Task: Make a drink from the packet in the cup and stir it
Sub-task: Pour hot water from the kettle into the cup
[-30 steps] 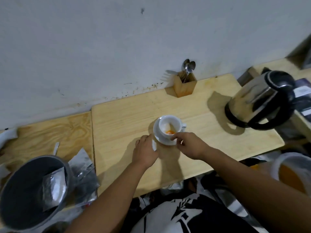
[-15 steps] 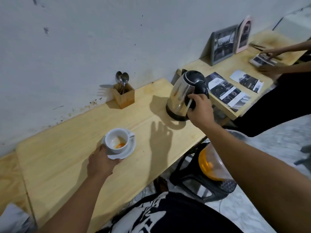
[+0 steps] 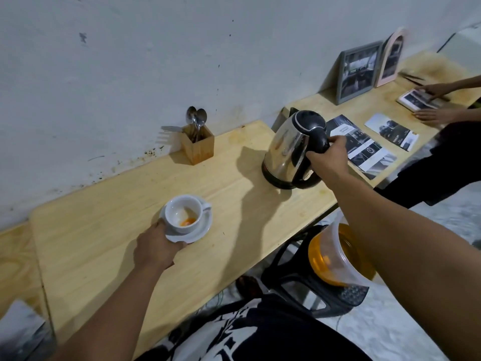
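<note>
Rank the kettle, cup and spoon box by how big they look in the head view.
1. kettle, clearly largest.
2. cup and spoon box look alike; the cup is nearer the camera, so I won't rank them.

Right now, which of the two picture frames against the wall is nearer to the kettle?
The grey rectangular frame is nearer the kettle. The pink arched frame stands farther right, beyond it.

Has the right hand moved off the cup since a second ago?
Yes. The right hand left the cup and went right along the table to grip the kettle handle.
</note>
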